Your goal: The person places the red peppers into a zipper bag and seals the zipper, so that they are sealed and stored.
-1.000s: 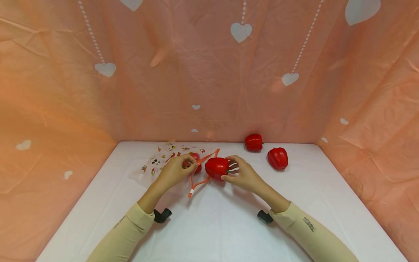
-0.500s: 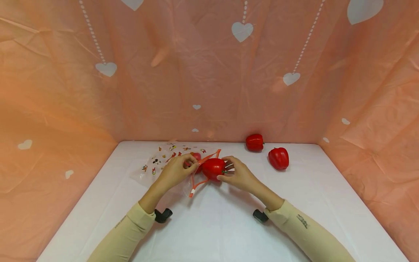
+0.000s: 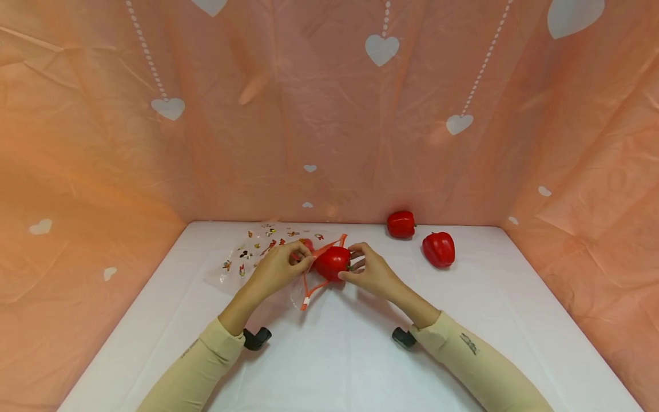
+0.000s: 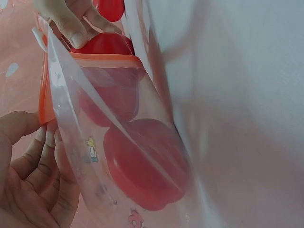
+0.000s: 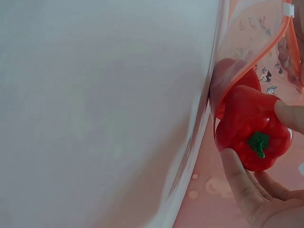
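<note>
A clear zip bag (image 3: 257,252) with cartoon prints and an orange zip edge lies on the table, its mouth spread open toward the right. My left hand (image 3: 278,267) pinches the orange edge between thumb and fingers. In my right hand (image 3: 374,272) is a red bell pepper (image 5: 251,128), gripped around its stem end, the green stem facing out. The left wrist view has this pepper partly through the mouth, its front half behind the clear film. Another red bell pepper (image 4: 147,166) lies inside the bag, touching or very near it.
Two more red bell peppers, one at the back edge (image 3: 400,224) and one farther right (image 3: 438,249), rest on the white table (image 3: 329,355). A peach curtain (image 3: 329,114) with white hearts hangs behind and at both sides. A zip slider (image 3: 306,300) sits at the bag's near corner.
My right hand has moved left with the bell pepper, from just outside the bag's mouth to partly inside it. The left hand has kept its pinch on the orange edge, nearly still.
</note>
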Demonstrator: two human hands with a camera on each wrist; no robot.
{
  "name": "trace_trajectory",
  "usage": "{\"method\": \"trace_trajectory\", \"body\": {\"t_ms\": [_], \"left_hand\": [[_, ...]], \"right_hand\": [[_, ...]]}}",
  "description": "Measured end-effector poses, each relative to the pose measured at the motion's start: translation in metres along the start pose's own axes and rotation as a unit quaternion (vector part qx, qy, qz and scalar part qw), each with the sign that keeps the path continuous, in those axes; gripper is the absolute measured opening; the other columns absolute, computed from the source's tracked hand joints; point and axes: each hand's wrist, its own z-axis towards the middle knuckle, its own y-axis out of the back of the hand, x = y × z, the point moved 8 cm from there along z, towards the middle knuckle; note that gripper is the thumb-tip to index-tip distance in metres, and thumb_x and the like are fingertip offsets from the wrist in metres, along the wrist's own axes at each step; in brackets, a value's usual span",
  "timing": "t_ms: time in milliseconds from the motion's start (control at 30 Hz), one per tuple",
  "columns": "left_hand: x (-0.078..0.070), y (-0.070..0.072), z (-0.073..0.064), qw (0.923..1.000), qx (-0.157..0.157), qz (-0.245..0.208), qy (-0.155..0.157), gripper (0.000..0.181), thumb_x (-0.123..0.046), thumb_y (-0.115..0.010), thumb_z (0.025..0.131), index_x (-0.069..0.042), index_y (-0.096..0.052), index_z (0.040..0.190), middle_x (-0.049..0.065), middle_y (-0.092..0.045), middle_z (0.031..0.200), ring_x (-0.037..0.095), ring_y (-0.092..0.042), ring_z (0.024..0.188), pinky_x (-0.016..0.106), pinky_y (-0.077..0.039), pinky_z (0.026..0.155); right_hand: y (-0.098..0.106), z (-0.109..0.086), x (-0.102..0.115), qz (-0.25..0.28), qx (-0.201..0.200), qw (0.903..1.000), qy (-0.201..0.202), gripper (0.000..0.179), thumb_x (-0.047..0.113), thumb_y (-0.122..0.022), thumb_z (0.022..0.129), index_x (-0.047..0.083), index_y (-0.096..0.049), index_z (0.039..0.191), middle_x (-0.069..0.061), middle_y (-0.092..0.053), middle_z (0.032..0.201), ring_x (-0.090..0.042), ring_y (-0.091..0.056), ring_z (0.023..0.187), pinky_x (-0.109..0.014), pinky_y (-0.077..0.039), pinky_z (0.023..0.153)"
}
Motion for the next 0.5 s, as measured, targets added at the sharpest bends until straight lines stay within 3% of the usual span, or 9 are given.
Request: {"method": "trace_trajectory", "body": {"t_ms": [267,500], "left_hand": [[-0.003,0.001,0.000,0.9999,-0.002,0.002,-0.012,0.006,-0.021,-0.075,0.102,-0.016,-0.074,0.102,-0.001,-0.076,0.097,0.017,-0.068,0.089,0.038,-0.056,0.081],[-0.002,-0.001,0.000,0.9999,-0.001,-0.009,-0.007,0.007,-0.021,-0.075,0.102,-0.015,-0.074,0.103,-0.001,-0.076,0.096,0.018,-0.065,0.085,0.035,-0.054,0.075]], "right_hand": [[0.000,0.006,-0.001,0.042,-0.019,0.9989,-0.001,0.058,0.013,-0.087,0.091,-0.002,-0.055,0.138,-0.021,-0.069,0.126,-0.036,-0.073,0.110,-0.043,-0.062,0.092],[-0.002,0.011,-0.002,0.064,-0.032,0.9974,-0.012,0.053,0.010,-0.087,0.090,-0.005,-0.059,0.133,-0.021,-0.072,0.120,-0.037,-0.074,0.109,-0.042,-0.063,0.089]]}}
